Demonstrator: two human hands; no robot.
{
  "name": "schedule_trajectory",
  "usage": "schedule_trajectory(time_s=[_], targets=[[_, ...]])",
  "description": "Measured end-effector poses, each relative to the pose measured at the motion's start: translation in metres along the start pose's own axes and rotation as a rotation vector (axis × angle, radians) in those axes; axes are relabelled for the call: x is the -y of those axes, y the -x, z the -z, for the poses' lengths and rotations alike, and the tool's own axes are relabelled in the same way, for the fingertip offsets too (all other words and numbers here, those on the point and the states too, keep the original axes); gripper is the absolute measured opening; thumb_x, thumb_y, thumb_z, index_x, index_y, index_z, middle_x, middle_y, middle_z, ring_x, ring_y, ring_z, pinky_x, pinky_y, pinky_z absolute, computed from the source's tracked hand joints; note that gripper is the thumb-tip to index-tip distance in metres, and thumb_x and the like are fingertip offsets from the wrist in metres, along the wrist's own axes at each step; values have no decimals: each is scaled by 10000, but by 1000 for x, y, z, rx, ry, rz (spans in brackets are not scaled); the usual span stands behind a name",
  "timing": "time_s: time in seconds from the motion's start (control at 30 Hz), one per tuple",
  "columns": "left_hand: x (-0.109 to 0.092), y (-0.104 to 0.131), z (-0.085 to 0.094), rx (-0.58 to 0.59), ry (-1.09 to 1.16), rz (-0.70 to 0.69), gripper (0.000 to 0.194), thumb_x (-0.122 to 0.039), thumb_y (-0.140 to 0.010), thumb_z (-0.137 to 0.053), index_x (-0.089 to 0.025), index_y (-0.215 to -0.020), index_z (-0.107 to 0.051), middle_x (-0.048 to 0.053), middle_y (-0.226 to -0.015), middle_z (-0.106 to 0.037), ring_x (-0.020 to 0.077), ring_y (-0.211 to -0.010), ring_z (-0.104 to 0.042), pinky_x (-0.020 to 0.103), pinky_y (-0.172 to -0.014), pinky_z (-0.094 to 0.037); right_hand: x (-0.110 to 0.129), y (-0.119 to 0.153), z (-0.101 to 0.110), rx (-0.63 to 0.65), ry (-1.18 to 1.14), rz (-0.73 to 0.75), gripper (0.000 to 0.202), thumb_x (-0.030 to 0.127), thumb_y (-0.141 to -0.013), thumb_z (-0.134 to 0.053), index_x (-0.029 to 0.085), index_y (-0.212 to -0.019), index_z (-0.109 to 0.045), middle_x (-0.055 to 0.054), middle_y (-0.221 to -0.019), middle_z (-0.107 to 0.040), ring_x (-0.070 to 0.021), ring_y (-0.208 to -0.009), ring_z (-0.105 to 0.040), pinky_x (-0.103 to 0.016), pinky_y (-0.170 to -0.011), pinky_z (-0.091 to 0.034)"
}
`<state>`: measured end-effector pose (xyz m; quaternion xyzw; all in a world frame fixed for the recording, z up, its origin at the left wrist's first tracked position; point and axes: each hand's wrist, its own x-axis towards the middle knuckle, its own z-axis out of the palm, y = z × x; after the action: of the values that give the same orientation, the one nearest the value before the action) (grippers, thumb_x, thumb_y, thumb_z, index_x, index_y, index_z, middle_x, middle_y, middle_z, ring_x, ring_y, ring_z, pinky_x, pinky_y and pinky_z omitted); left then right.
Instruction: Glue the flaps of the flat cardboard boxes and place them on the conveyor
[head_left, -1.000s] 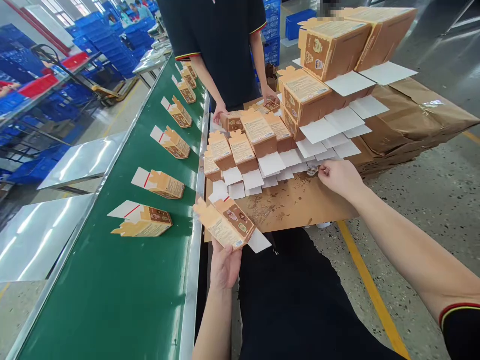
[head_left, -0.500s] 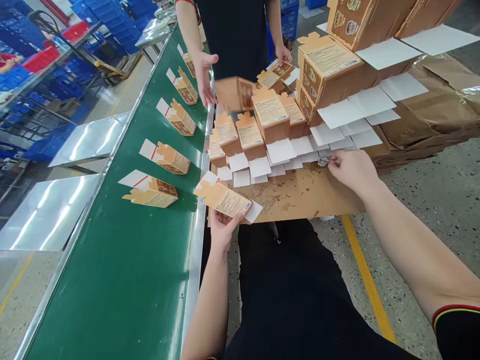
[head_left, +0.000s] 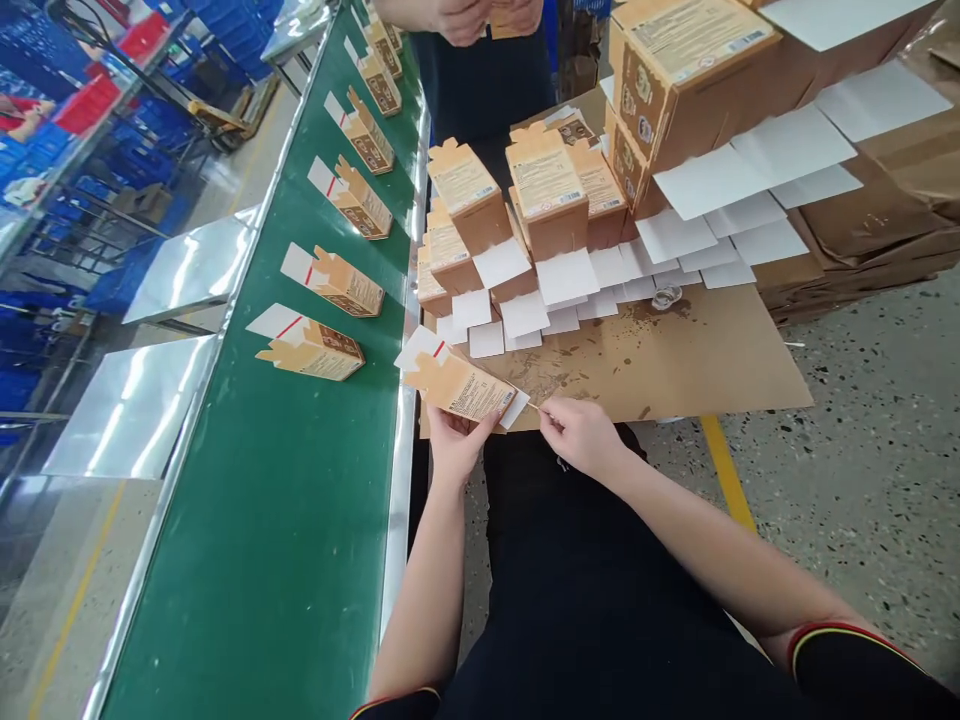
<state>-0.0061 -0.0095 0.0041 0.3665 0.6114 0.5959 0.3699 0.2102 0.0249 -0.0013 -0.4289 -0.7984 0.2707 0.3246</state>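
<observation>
My left hand (head_left: pixel 455 440) is closed round the lower side of a printed brown carton (head_left: pixel 469 390), its thumb on the front face. The carton lies tilted over the near corner of the cardboard sheet, its serrated flaps and a white flap with a red strip pointing left toward the conveyor. At the carton's right end sticks out another white flap (head_left: pixel 516 409). Right beside that flap my right hand (head_left: pixel 577 432) pinches a thin pale stick (head_left: pixel 533 405), whose tip reaches the flap. Whether it touches cannot be made out.
A green conveyor (head_left: pixel 300 540) runs along the left with several cartons (head_left: pixel 322 350) in a row. Stacked cartons (head_left: pixel 547 190) with white flaps stand on the cardboard sheet (head_left: pixel 697 350). A small clear round thing (head_left: pixel 666 297) lies near them. Across stands a co-worker, hands (head_left: pixel 461 18) at a carton.
My right hand has moved left from the small round thing to the carton's right end. The conveyor's cartons have shifted away. The co-worker has added a carton to the stack and raised both hands.
</observation>
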Motion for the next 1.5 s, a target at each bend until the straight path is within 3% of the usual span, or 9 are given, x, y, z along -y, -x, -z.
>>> schedule_trajectory(time_s=[0.23,0.53,0.8,0.9,1.1,1.2,1.33,1.43,1.5], targets=[[-8,7,0,40,-48,5,913,-513,-702,-1072,-257,-1407,-552,155,-1374,-750,355,-1313,-779,549,-1163,-619,9,13,-4,38,-98,108,308,133,-1027,-540,234,-741,-490,26,-633,-524,-133,-577,-476,-282,-614,-350],[-8,26,-6,-61,-416,-102,808,-368,-703,-1029,-251,-1334,-538,124,-1275,-709,348,-1220,-768,491,-1063,-641,9,49,42,-17,-288,-127,269,221,-1014,-604,231,-747,-629,34,-627,-560,-118,-547,-474,-254,-570,-412],[-4,25,-9,-44,-461,-134,768,-389,-713,-1026,-256,-1307,-558,114,-1227,-727,351,-1165,-782,485,-1019,-653,15,65,43,8,-370,-171,294,267,-1025,-634,223,-735,-659,35,-623,-546,-107,-537,-471,-232,-537,-402],[-8,12,18,-139,-423,-140,825,-450,-698,-1056,-258,-1327,-557,122,-1288,-723,364,-1236,-769,533,-1078,-651,14,66,46,9,-386,-156,293,279,-1031,-646,226,-748,-698,40,-600,-535,-105,-512,-469,-230,-520,-406],[-15,-11,145,-583,-327,-123,1037,-511,-581,-1115,-275,-1306,-412,142,-1410,-677,368,-1396,-709,643,-1245,-543,2,63,57,-64,-340,-209,299,339,-1001,-693,223,-729,-731,38,-589,-486,-107,-494,-441,-243,-477,-375],[-13,-8,188,-646,-338,13,1011,-390,-545,-1116,-279,-1220,-372,150,-1367,-680,344,-1326,-746,632,-1257,-529,-1,57,55,-51,-370,-216,315,374,-1002,-702,217,-731,-742,32,-589,-506,-107,-494,-449,-242,-475,-381],[-6,11,195,-743,-463,-17,1039,-299,-590,-1064,-290,-1364,-371,160,-1506,-582,352,-1484,-629,645,-1324,-446,-3,53,56,-29,-397,-231,351,422,-1017,-706,211,-740,-749,22,-585,-516,-111,-499,-451,-247,-474,-390],[-5,21,176,-913,-651,-283,966,-303,-671,-993,-280,-1425,-389,161,-1553,-478,352,-1514,-554,643,-1332,-430,-7,56,63,-54,-385,-269,367,445,-1028,-706,210,-752,-762,11,-591,-535,-115,-502,-461,-250,-482,-408],[-10,13,154,-818,-676,-520,778,-327,-771,-914,-266,-1381,-436,135,-1483,-489,320,-1417,-602,603,-1286,-490,-11,59,67,-87,-379,-297,377,461,-1027,-712,211,-750,-763,5,-594,-546,-118,-501,-469,-253,-478,-411]])
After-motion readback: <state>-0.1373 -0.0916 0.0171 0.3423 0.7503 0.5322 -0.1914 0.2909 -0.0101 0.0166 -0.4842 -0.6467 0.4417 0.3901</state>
